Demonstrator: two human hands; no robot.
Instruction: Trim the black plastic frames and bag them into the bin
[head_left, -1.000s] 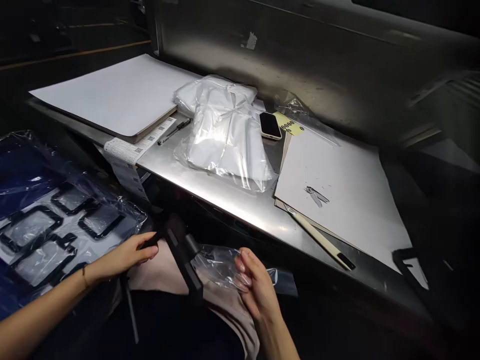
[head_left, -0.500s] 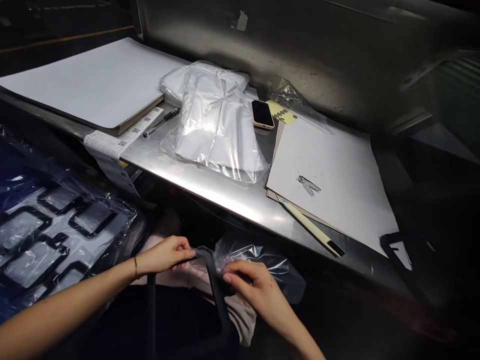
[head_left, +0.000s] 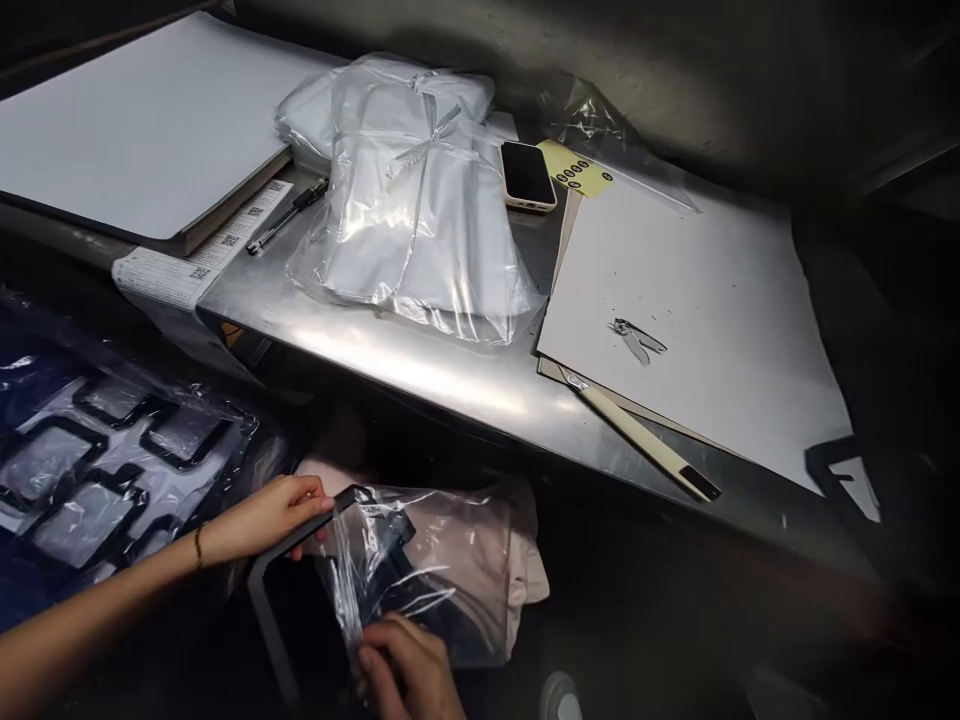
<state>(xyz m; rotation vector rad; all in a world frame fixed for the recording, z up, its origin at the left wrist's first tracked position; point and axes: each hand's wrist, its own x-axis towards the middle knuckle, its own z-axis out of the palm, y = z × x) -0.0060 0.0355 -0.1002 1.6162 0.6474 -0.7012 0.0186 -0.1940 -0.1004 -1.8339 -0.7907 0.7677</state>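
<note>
Shifted onto the black frame below the table, the clear bag covers only its right part, pinched by the right hand, while the left hand clamps the bare remainder.

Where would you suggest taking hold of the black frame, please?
I'd probably pinch the black frame by its bare upper bar, coming from the left, as the left hand does: the bar is narrow, and the clear bag covers the right end.

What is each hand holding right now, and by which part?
The left hand grips the black frame by its upper bar; the right hand pinches the clear plastic bag low along its left edge in view.
</note>
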